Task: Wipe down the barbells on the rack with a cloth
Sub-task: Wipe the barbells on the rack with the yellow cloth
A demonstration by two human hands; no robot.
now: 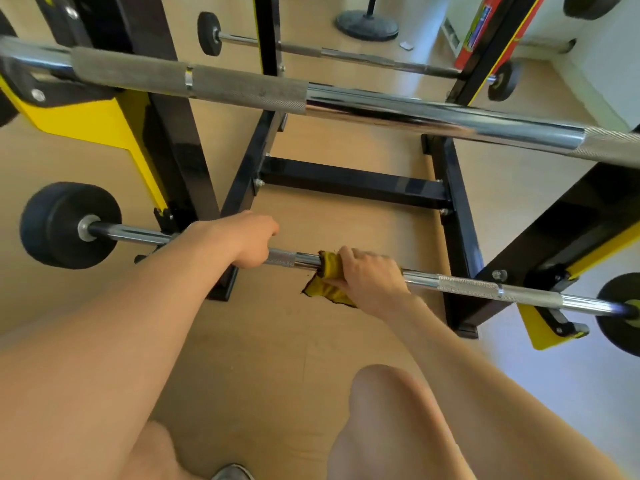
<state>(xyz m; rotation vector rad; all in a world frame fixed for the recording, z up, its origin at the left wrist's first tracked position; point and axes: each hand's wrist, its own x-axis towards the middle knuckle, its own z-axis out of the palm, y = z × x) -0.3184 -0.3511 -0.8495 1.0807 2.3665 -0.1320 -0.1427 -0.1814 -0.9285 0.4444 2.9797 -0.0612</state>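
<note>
A chrome lower barbell with small black end plates lies across the black and yellow rack. My left hand grips its bar left of centre. Just to the right, my right hand presses a yellow cloth around the bar; a corner of the cloth hangs below it. A thicker upper barbell crosses the view close to the camera. A third barbell rests on the far side of the rack.
The floor is light wood. A round black stand base sits at the far back. My bare knees are low in the view. Black rack uprights and a cross brace stand behind the lower bar.
</note>
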